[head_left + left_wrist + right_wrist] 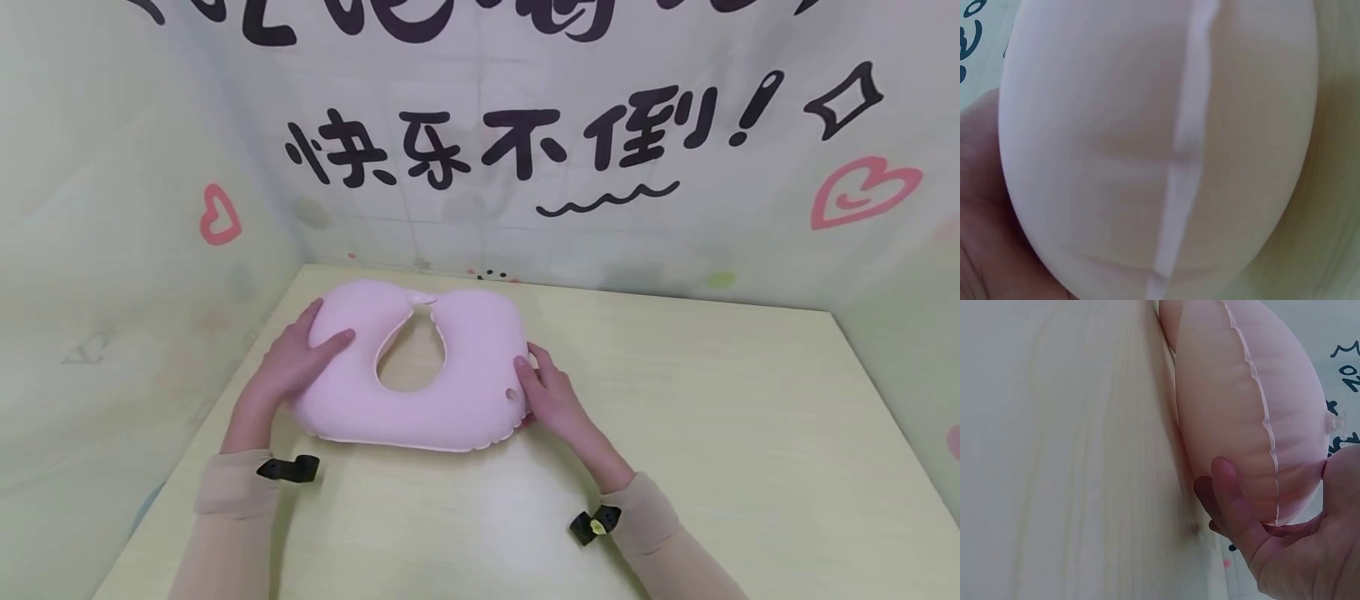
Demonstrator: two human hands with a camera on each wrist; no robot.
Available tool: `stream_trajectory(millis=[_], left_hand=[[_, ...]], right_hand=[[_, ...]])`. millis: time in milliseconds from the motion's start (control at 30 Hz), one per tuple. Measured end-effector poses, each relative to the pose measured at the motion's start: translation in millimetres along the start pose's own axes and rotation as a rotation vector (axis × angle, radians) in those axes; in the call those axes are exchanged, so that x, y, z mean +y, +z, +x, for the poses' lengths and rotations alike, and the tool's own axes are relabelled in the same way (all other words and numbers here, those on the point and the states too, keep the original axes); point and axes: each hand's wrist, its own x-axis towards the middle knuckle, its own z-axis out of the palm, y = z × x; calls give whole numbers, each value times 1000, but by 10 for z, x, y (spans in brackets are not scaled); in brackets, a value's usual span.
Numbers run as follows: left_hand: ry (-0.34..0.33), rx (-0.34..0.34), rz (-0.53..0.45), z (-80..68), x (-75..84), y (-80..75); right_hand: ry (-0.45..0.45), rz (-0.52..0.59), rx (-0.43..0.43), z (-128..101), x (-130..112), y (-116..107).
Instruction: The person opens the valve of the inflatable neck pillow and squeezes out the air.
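Head view: the left hand and right hand clasp the pink neck pillow (inflated) near the tabletop's far-left corner; squeezing air out likely requires opening its valve.

Pale pink neck pillow, lighter seam. Light yellow wood-grain worktop. Pale green backdrop, black characters, pink hearts. Beige sleeves, black straps.
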Motion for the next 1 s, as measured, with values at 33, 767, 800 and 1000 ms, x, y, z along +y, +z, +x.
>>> stream_trajectory(millis=[33, 767, 800, 1000], left_hand=[[1, -6, -3, -1, 18, 9], [85, -107, 5, 3, 472, 381], [89, -104, 11, 2, 506, 406], [94, -78, 22, -21, 597, 502]], right_hand=[[2, -3, 3, -9, 6, -20], [83, -69, 89, -235, 225, -635], [87, -67, 90, -249, 228, -670], [105, -52, 76, -290, 249, -791]])
